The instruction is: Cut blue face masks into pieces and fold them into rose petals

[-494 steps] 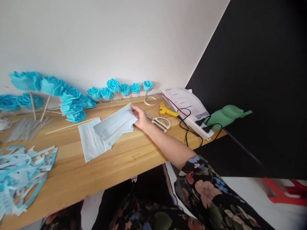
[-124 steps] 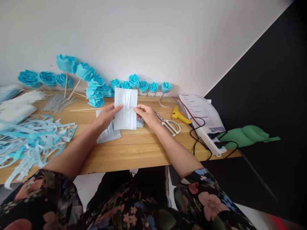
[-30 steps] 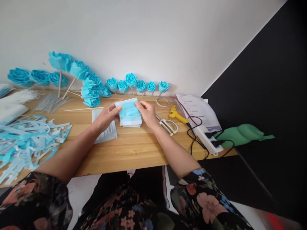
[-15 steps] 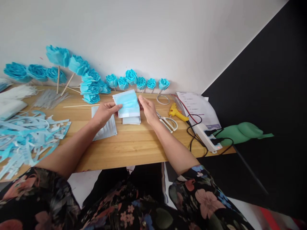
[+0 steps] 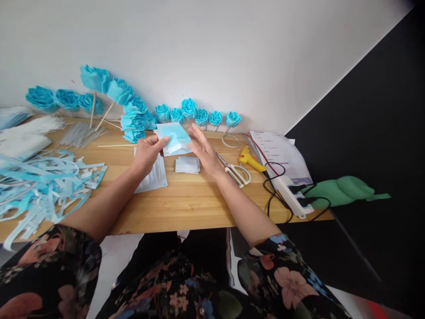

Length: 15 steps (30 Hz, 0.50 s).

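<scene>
Left hand (image 5: 148, 153) pinches the left end of the pale blue folded fabric sheet (image 5: 175, 137), above the wooden table (image 5: 199, 201)'s far edge. Right hand (image 5: 205, 151), spread and empty, is just beside its right end.

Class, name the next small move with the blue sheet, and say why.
Probably close the right hand on the free edge of the blue sheet: only the left hand pinches it, and the right hand hovers open beside it.

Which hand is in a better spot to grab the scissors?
Right. The right hand looks open and empty, and the scissors lie just beside its wrist. The left hand is pinching the blue sheet and is farther from them.
</scene>
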Tool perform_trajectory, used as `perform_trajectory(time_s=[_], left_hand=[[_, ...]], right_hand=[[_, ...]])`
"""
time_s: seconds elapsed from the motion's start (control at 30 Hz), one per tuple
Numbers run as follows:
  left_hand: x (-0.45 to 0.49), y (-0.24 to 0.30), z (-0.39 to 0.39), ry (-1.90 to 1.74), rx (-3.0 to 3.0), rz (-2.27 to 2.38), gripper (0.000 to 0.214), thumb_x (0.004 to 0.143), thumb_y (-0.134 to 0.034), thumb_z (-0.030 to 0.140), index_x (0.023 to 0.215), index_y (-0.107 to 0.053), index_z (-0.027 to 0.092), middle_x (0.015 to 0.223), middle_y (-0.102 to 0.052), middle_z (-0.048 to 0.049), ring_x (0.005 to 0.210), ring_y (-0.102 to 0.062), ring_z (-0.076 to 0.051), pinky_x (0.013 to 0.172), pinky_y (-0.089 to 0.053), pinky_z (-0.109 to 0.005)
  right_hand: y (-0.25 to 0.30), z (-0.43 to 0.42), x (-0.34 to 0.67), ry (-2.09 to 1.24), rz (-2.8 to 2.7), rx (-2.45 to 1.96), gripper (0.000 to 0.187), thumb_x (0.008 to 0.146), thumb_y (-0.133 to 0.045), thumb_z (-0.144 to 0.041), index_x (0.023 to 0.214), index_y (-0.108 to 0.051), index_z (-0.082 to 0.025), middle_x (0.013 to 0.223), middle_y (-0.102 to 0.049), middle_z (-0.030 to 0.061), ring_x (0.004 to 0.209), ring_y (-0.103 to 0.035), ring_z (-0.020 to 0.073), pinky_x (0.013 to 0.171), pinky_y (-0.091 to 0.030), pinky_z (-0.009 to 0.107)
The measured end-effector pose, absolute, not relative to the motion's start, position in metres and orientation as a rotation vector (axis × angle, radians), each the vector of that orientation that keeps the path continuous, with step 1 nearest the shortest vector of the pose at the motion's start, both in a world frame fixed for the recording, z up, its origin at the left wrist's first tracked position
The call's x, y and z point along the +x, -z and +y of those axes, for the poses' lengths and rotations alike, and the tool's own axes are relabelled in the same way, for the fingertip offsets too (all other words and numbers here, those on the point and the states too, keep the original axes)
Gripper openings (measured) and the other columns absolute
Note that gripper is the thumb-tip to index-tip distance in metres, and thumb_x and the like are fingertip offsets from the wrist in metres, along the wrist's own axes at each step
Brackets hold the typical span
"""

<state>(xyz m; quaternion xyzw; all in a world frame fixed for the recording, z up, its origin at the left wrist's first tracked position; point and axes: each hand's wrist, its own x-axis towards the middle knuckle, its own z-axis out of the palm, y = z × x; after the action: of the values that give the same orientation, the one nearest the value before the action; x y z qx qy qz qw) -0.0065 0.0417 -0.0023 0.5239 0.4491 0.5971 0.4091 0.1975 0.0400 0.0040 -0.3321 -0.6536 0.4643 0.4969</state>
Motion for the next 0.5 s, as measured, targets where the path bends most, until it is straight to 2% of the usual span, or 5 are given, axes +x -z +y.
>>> perform_trajectory(time_s=[0.13,0.23,0.33,0.4,0.5], left_hand=[[-0.007,0.001,0.042,-1.551,1.349,1.124,0.044,0.074,-0.076,0.048,0.051,-0.056,0.018,0.049,-0.054,0.0014,0.048,-0.045,-0.009,0.050,-0.035,-0.024],[-0.005,-0.002,0.037,-1.508,1.532,1.137,0.046,0.078,-0.073,0.047,0.046,-0.055,0.018,0.046,-0.054,0.0003,0.047,-0.047,-0.010,0.050,-0.036,-0.024],[-0.002,-0.003,0.032,-1.391,1.704,1.122,0.045,0.081,-0.070,0.049,0.048,-0.063,0.018,0.049,-0.062,-0.0034,0.050,-0.054,-0.013,0.052,-0.041,-0.025],[-0.002,-0.003,0.031,-1.308,1.736,1.121,0.043,0.079,-0.071,0.051,0.052,-0.069,0.018,0.055,-0.068,-0.0058,0.053,-0.059,-0.015,0.055,-0.044,-0.026],[-0.003,0.001,0.031,-1.177,1.711,1.140,0.044,0.074,-0.076,0.058,0.058,-0.074,0.017,0.060,-0.071,-0.0071,0.057,-0.063,-0.017,0.058,-0.048,-0.028]], right_hand=[[-0.004,0.034,0.193,-1.022,-1.747,-0.805,0.075,0.082,-0.072,-0.046,0.151,-0.047,-0.033,0.163,-0.040,0.0013,0.150,-0.040,0.0261,0.120,-0.041,0.044],[0.004,0.038,0.190,-0.956,-1.647,-0.879,0.057,0.080,-0.072,-0.041,0.136,-0.064,-0.028,0.155,-0.052,0.0013,0.147,-0.044,0.0263,0.124,-0.033,0.042],[0.008,0.045,0.188,-1.155,-1.312,-0.954,0.043,0.087,-0.063,-0.052,0.115,-0.073,-0.021,0.129,-0.072,0.0051,0.132,-0.059,0.0285,0.116,-0.044,0.045],[0.007,0.049,0.188,-1.351,-1.035,-0.915,0.045,0.090,-0.058,-0.056,0.110,-0.071,-0.018,0.115,-0.076,0.0070,0.121,-0.066,0.0280,0.105,-0.054,0.046],[0.002,0.054,0.191,-1.494,-0.717,-0.815,0.037,0.089,-0.063,-0.049,0.109,-0.067,-0.019,0.110,-0.077,0.0070,0.116,-0.069,0.0243,0.098,-0.059,0.043]])
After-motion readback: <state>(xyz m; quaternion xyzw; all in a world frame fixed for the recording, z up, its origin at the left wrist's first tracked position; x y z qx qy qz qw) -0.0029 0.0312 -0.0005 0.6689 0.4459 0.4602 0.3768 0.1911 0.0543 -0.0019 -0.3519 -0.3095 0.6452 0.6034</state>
